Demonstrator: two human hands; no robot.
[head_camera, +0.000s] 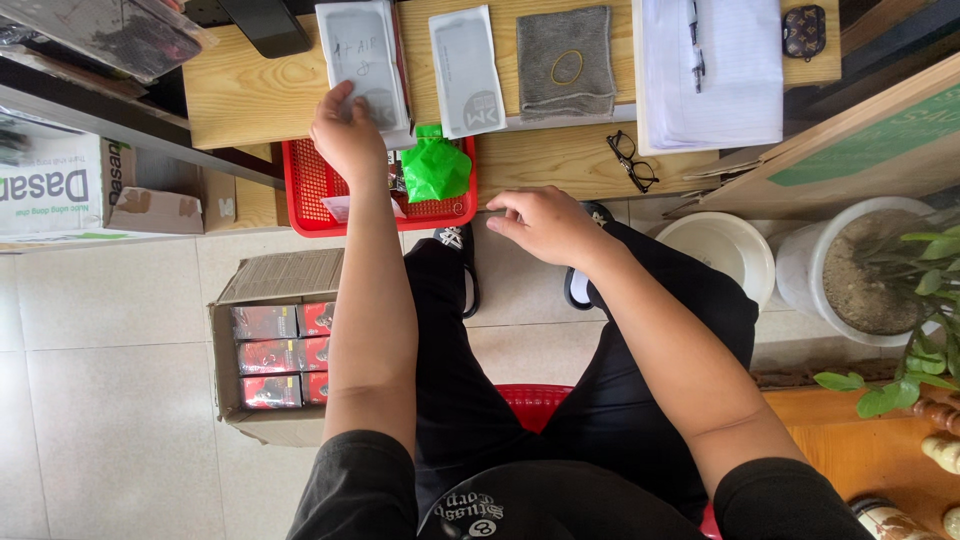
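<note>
My left hand (345, 133) reaches forward over the wooden desk (240, 95) and holds the lower edge of a flat white packet (361, 55). A second white packet (466, 68) lies beside it to the right. Just below them a red mesh basket (318, 185) holds a crumpled green bag (435, 168). My right hand (545, 222) hovers above my knee near the desk's front edge, fingers loosely curled, with nothing in it.
A grey cloth (565, 62) with a yellow rubber band, black glasses (630, 160), white papers with a pen (712, 70) lie on the desk. An open cardboard box (275, 350) of red packs stands on the floor left. White pots (865, 270) stand right.
</note>
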